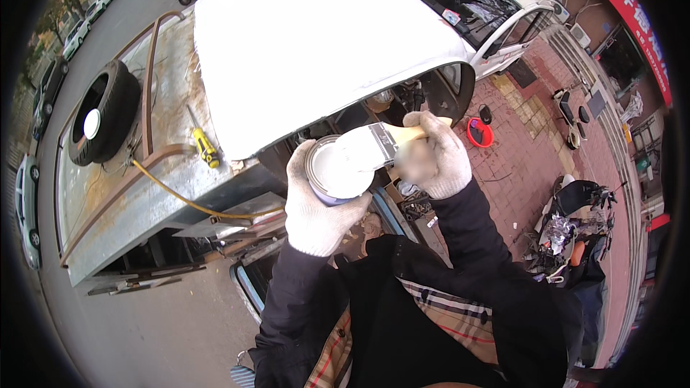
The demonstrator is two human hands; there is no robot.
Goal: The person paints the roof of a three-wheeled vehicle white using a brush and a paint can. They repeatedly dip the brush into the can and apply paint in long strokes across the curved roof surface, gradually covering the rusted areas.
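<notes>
My left hand (313, 217), in a whitish work glove, is wrapped round an open paint can (341, 174) with white paint inside. My right hand (440, 156), gloved the same way, grips the pale wooden handle of a wide paintbrush (384, 142). The brush's bristles are coated in white and lie over the can's rim on its right side. Just beyond both hands spreads a large, glossy white curved vehicle roof (323, 50). Below its near edge is a dark opening, partly hidden by my hands.
On a rusty metal surface (172, 122) at the left lie a tyre (108, 111), a white lid (92, 123) and a yellow-handled screwdriver (205, 148). A yellow hose (187, 201) crosses its side. To the right are a red bucket (479, 132), a scooter (571, 230) and a white vehicle (496, 11).
</notes>
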